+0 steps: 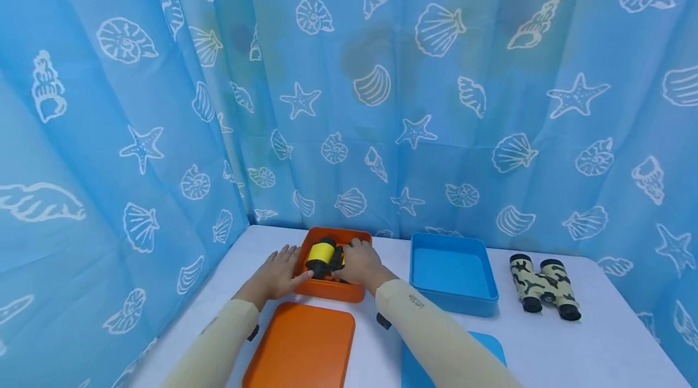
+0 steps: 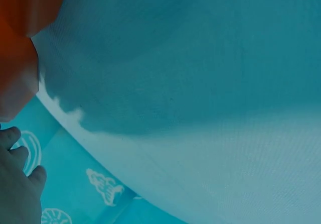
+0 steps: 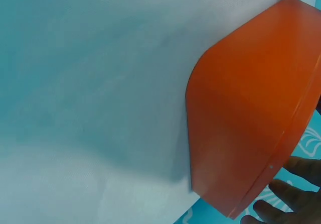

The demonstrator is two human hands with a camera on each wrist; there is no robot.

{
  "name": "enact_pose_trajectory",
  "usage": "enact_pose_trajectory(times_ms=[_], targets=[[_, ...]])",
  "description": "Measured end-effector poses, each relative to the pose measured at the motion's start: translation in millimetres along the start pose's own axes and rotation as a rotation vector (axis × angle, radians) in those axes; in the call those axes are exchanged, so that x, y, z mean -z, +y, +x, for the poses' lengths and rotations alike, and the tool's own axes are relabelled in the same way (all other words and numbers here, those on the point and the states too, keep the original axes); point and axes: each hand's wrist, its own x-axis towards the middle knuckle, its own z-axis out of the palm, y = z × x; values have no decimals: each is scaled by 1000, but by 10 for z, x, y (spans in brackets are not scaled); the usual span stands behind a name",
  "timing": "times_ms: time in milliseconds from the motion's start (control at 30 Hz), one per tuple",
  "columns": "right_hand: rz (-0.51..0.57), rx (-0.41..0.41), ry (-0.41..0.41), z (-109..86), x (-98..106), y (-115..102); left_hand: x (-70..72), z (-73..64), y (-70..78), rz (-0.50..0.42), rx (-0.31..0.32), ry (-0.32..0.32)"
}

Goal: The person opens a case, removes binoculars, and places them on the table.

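Black and yellow binoculars [image 1: 322, 254] lie inside an orange box [image 1: 327, 292] at the back left of the table. My right hand [image 1: 361, 264] reaches over the box's right side and grips the binoculars' right barrel, mostly covering it; its fingers [image 3: 288, 196] show past the box wall [image 3: 251, 113] in the right wrist view. My left hand [image 1: 276, 274] rests at the box's left side, fingers extended and thumb over the front rim. In the left wrist view, part of the left hand [image 2: 20, 179] shows near the orange wall [image 2: 17, 73].
An orange lid [image 1: 300, 345] lies in front of the orange box. To the right stand a blue box [image 1: 452, 273] and a partly hidden blue lid [image 1: 488, 345]. Camouflage binoculars [image 1: 545, 287] lie farther right. A shell-patterned blue curtain [image 1: 349, 103] borders the table's back and left.
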Motion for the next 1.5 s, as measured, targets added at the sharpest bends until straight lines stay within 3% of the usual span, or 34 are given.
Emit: enact_pose_trajectory(times_ms=[167,433,633,733,867,967,1200,1500], targets=[[19,-31,-13,38,-62,-48,-11,-12,-11,-9,-5,-17],[-51,-99,-67,175,-107,-162,50,-37,-13,-31,0,-4],[-69,-146,-37,200,-183,-178,27,-3,9,-46,-5,1],[-90,-128,-15,234,-185,-199,28,6,7,-37,-3,1],[-135,-34,-8,288,-205,-238,30,-5,6,-56,6,0],[-98,-13,-23,301,-232,-253,16,-11,2,-58,15,-3],[-7,-93,-59,246,-309,-201,-78,12,19,-80,10,-25],[47,-149,-82,334,-193,-229,-46,12,-35,-69,26,-17]])
